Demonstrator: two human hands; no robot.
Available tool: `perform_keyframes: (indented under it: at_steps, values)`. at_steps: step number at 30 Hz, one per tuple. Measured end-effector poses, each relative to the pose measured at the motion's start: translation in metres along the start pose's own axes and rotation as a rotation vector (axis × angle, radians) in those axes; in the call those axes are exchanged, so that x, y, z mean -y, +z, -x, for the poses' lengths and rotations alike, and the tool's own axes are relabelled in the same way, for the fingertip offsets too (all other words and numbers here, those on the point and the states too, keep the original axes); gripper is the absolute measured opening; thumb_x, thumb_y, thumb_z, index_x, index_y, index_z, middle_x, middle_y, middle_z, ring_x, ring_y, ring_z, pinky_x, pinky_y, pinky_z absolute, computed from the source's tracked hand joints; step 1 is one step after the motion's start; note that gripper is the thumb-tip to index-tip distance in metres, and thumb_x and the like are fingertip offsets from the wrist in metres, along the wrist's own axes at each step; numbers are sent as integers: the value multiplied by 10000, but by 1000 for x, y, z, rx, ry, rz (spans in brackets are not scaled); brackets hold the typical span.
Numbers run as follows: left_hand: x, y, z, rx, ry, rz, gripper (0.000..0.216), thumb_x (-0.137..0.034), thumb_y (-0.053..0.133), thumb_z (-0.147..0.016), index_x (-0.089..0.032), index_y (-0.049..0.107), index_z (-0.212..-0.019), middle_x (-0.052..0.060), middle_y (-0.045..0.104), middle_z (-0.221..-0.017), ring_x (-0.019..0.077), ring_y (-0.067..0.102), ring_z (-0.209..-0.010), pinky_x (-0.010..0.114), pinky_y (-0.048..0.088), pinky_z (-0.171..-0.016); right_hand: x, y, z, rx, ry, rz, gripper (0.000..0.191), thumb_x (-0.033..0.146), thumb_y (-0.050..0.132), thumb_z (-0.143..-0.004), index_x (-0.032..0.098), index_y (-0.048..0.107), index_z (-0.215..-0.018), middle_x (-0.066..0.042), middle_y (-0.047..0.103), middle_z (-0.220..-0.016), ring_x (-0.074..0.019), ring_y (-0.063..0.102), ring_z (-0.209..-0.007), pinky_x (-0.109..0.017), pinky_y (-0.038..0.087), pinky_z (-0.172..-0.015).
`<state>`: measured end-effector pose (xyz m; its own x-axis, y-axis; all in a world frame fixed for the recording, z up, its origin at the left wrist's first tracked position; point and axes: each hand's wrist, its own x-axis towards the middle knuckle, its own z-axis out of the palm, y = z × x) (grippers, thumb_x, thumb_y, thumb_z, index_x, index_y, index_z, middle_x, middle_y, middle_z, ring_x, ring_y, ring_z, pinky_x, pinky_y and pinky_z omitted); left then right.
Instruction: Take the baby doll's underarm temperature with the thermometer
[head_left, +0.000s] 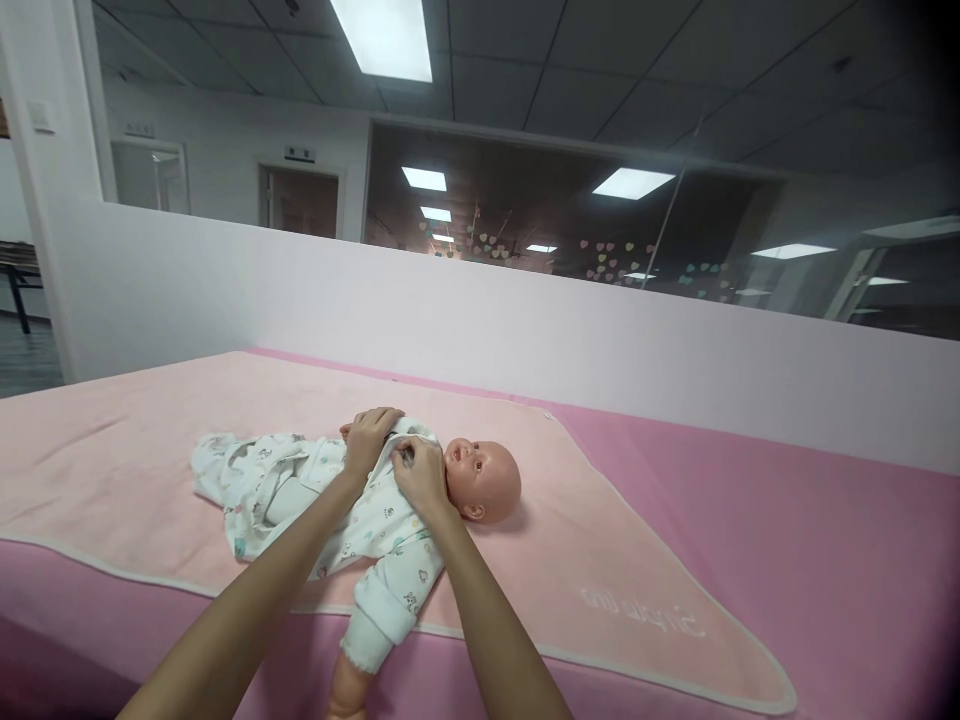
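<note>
A baby doll [491, 482] lies on its back, its bald head toward the right. It wears a white patterned romper [375, 520], which is open and bunched around the legs. On the far side of the doll's chest, my left hand [371, 440] rests over the cloth near the doll's far hand, its fingertips partly hidden. My right hand [420, 472] is closed at the romper's neckline, just beside the doll's chin, pinching the fabric there. The doll's near arm [352, 685] reaches out of its sleeve toward me, over the edge.
Beneath the doll is a light pink blanket [600, 560] with a pale border, spread over a darker pink padded surface [847, 540]. A low white wall [525, 320] with windows above it runs along the back. A dark-legged table [19, 275] stands at the far left.
</note>
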<state>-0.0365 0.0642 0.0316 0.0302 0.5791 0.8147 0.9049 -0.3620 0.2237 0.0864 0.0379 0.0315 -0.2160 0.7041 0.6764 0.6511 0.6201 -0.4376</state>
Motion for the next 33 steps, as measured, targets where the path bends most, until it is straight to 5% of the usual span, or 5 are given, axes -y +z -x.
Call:
perform_keyframes:
  at_steps: [10,17,29,33]
  values:
    - [2,5,-1,2,-29,2,247,-141,428,-793,-234,592,-953,30,636,-964,183,554,-897,311,355,-803,3,-5,3,56,-5,164,208,129,367,-827,186,498,-979,-44,599,-886,-171,519,-837,-268,330,-755]
    - [2,3,-5,240,-54,-18,157,-292,491,-730,-204,617,-762,38,652,-833,199,574,-786,320,353,-730,-1,2,4,-32,87,161,237,67,411,-758,187,530,-925,-46,594,-849,-173,511,-831,-256,341,-723]
    - [10,3,-6,358,-129,34,275,-323,398,-770,-198,643,-783,46,654,-840,199,576,-799,278,370,-699,5,1,4,-260,231,-320,216,159,339,-818,195,541,-883,-19,620,-843,-139,551,-808,-242,403,-745]
    - [14,6,-5,319,-160,104,285,-309,392,-755,-191,650,-777,43,654,-813,193,571,-793,274,382,-708,10,-2,4,-241,205,-247,207,258,419,-831,195,564,-964,-47,605,-925,-170,518,-887,-275,378,-795]
